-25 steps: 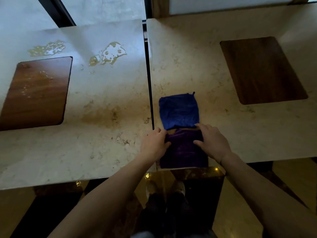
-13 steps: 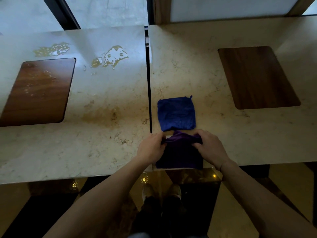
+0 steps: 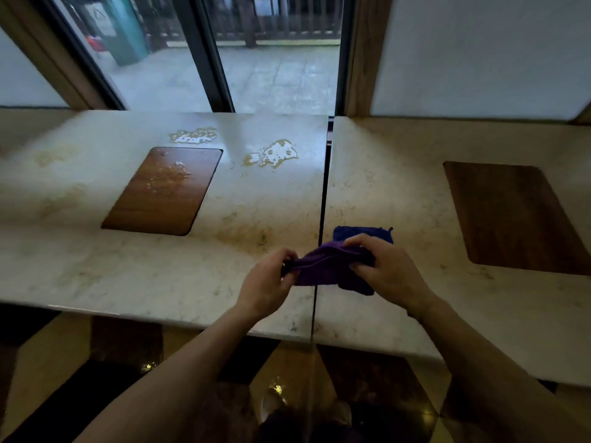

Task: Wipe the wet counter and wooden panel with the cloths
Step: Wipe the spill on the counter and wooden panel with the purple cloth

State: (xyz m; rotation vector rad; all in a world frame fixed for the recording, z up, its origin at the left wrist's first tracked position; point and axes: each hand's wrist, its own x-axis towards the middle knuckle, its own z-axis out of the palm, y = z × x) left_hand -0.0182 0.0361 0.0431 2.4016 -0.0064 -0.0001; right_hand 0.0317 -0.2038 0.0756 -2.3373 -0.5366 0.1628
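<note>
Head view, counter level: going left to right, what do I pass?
Wet wooden panel → puddle → left hand → purple cloth → right hand → dry wooden panel.

This looks like a café or hotel lounge with window seating. 2 pale marble desks point(image 3: 192, 276) stand side by side against the wall, each with a wooden panel point(image 3: 163, 190) set flush into the top like a place setting. Behind them a tall dark-framed window point(image 3: 275, 59) looks onto a paved terrace point(image 3: 271, 81) with a railing. The polished floor point(image 3: 287, 378) below has dark and tan tiles.
</note>
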